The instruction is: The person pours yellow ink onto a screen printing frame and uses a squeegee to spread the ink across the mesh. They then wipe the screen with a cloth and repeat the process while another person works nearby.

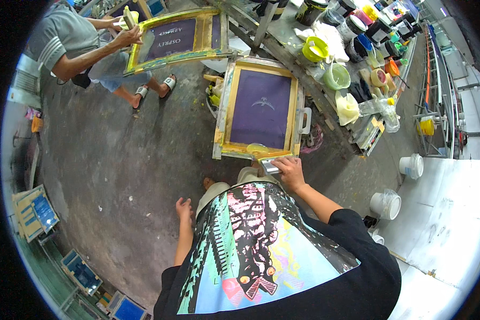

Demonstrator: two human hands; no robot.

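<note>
- Right hand, quantity one: grasped one squeegee, with the fingers wrapped over its silver body.
- Squeegee: was positioned at the bottom edge of the near screen frame; contact with the mesh could not be confirmed.
- Left hand, quantity one: hung beside the torso, released, with the fingers loosely curled.
- Screen frames with purple mesh, quantity two: the near one lay directly in front of the wearer; the far screen frame stood beyond it, to the left.
- Yellow ink, one pool: sat at the near frame's bottom end.
- Co-worker, quantity one: stood at the far frame, with both hands raised over its left end.
- Tabletop, at right: carried one lime bowl, one pale green bowl and numerous ink containers.
- White buckets: at least three stood at right.
</note>
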